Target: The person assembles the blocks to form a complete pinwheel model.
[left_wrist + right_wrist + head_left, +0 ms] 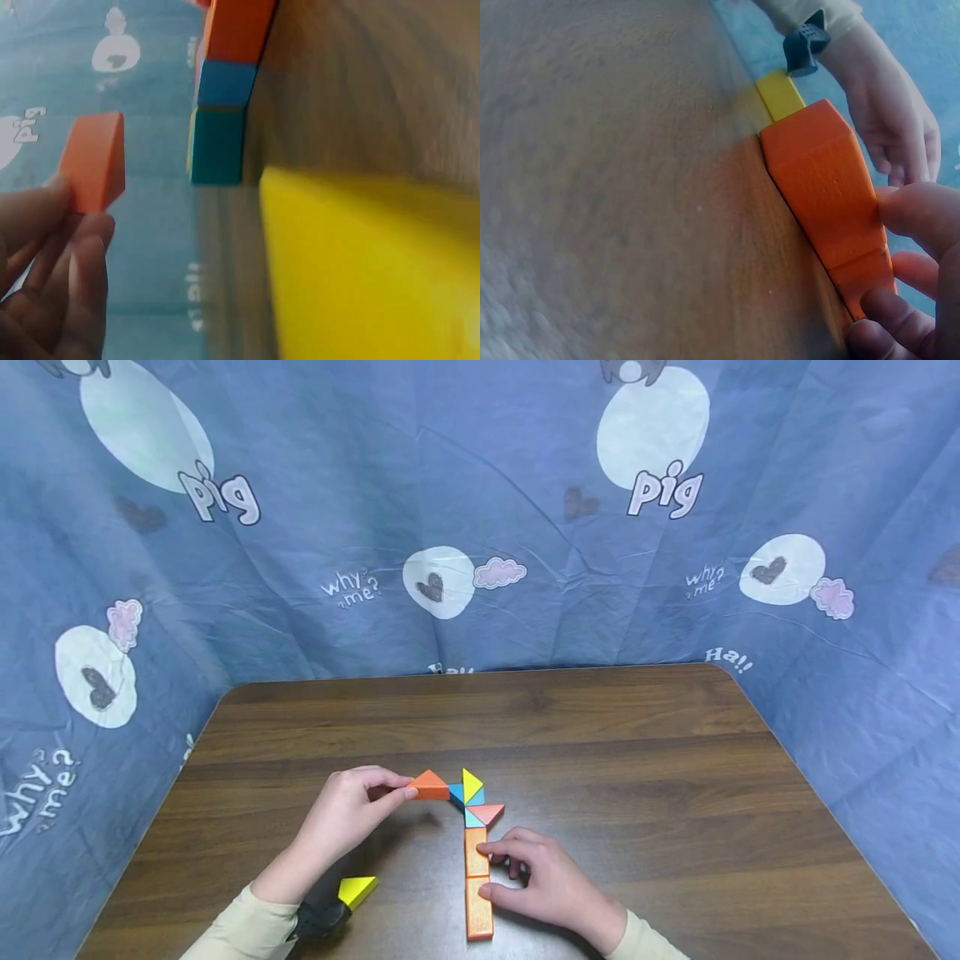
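My left hand (352, 806) pinches an orange triangular block (431, 787) between thumb and fingertips, at the left of a small pinwheel of blocks. In the left wrist view that orange block shows clearly in the fingertips. The pinwheel has a dark blue block (456, 792), a yellow triangle (471, 785), a light blue block (475, 817) and a salmon triangle (489, 813). Below it, two orange rectangular blocks (478, 910) lie end to end in a column. Thumb and fingertips of my right hand (551, 881) touch the column's right edge, fingers loosely bent.
A separate yellow triangular block (357, 891) lies near my left wrist, looming large in the left wrist view. Around the blocks spreads a brown wooden table (645, 735). Behind its far edge hangs a blue printed cloth (480, 485), which also runs along both sides.
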Action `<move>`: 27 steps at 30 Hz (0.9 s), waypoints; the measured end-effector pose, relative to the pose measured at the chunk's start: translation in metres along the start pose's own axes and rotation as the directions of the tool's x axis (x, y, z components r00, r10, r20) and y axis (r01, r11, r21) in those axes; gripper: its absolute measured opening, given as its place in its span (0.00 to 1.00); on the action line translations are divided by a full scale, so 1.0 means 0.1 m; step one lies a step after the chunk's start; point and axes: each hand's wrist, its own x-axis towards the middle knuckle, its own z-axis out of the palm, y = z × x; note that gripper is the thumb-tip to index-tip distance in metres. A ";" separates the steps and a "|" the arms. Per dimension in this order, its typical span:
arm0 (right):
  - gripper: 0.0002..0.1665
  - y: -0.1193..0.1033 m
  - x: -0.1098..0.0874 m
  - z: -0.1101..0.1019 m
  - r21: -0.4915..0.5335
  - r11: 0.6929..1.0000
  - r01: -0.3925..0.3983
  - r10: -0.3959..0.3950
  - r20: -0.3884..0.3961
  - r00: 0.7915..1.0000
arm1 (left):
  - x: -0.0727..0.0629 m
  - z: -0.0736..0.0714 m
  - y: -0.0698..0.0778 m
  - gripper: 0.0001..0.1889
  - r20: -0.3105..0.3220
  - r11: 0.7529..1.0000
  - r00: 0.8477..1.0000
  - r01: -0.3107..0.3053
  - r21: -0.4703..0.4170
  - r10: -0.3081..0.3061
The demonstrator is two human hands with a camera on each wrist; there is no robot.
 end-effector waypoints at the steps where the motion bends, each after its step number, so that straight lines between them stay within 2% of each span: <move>1: 0.23 0.00 0.00 0.00 -0.001 1.000 0.000 0.000 0.000 1.000 | 0.00 0.03 0.00 0.06 0.001 1.000 1.000 -0.002 0.000 0.002; 4: 0.23 0.00 0.00 0.00 -0.002 1.000 0.000 0.000 0.001 1.000 | 0.01 0.09 -0.01 0.06 0.018 1.000 1.000 0.012 -0.007 -0.012; 8: 0.23 0.01 0.00 0.00 -0.004 1.000 -0.001 0.001 0.006 1.000 | 0.00 0.17 -0.01 0.05 0.059 0.998 0.996 0.067 0.008 -0.067; 11: 0.23 0.01 0.00 0.00 -0.001 1.000 -0.016 0.016 0.014 1.000 | -0.01 0.21 -0.01 0.05 0.073 0.997 0.994 0.074 0.027 -0.076; 15: 0.23 0.01 0.00 0.00 0.001 1.000 -0.030 0.030 0.022 0.999 | -0.02 0.26 -0.03 0.04 0.067 0.997 0.996 0.060 0.039 -0.063; 27: 0.23 0.01 -0.01 0.01 0.006 1.000 -0.031 0.031 0.019 0.999 | -0.05 0.35 -0.08 0.03 0.036 0.995 0.997 0.068 0.071 -0.071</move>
